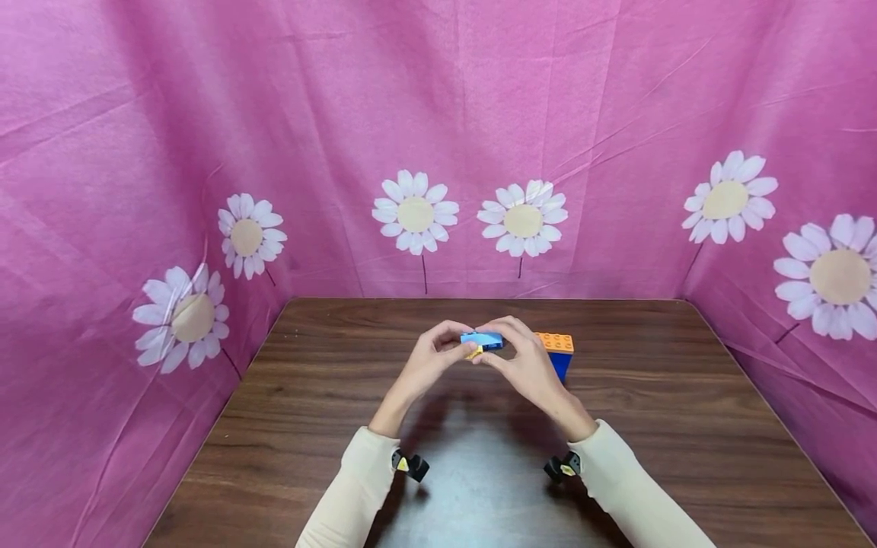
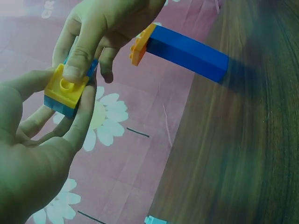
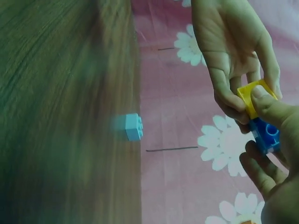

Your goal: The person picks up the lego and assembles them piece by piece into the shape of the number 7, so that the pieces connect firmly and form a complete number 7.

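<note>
Both hands meet above the far half of the table around a small cluster of toy building bricks. A yellow brick (image 2: 63, 93) lies against a light blue brick (image 1: 482, 338), with a dark blue brick (image 3: 266, 135) beside them. My left hand (image 1: 428, 358) pinches the cluster from the left, its thumb and fingers at the sides. From the right, my right hand (image 1: 527, 361) grips it too, its thumb (image 3: 261, 95) over the yellow brick. Fingers hide part of the bricks.
Just beyond my right hand stands a tall dark blue block (image 2: 187, 53) capped with an orange brick (image 1: 556, 342). Another light blue brick (image 3: 133, 127) stands on the wooden table (image 1: 308, 426). A pink flowered cloth (image 1: 329, 137) hangs round the back and sides.
</note>
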`<state>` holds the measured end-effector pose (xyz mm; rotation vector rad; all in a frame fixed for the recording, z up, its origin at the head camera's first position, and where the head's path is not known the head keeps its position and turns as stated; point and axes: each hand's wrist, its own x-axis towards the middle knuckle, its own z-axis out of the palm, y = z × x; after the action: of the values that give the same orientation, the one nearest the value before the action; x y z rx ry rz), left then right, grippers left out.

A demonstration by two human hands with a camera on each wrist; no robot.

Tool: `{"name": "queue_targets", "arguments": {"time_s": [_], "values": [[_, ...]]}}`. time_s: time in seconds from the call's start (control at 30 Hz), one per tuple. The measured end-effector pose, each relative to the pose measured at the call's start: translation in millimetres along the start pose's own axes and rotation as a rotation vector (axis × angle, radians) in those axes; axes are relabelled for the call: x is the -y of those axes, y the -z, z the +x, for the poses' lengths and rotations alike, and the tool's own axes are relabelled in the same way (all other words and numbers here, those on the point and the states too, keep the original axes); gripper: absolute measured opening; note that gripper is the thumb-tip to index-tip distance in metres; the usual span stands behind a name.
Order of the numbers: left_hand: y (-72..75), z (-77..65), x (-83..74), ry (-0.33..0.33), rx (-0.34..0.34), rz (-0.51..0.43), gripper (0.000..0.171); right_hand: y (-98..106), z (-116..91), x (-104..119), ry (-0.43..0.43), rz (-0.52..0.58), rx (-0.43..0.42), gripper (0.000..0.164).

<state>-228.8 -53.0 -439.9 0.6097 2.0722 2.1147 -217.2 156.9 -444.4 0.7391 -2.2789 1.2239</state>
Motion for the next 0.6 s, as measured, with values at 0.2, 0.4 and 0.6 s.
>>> {"name": "queue_targets", "arguments": {"time_s": [0.2,0.4,0.6], "values": [[-2.3,-0.1,1.5,-0.003,-0.031,0.035,0.026,16,-6,-1,0.016,-0.062,0.067,0.051],[-1.0,0.1,2.5,0.013,-0.054,0.023,0.025,44,-12,-6,0.02,-0.094,0.0,0.052],[1.9,-0.7,1.6,0.04,-0.077,0.048,0.026,73,-16,-21,-0.017,-0.107,-0.093,0.051]]}}
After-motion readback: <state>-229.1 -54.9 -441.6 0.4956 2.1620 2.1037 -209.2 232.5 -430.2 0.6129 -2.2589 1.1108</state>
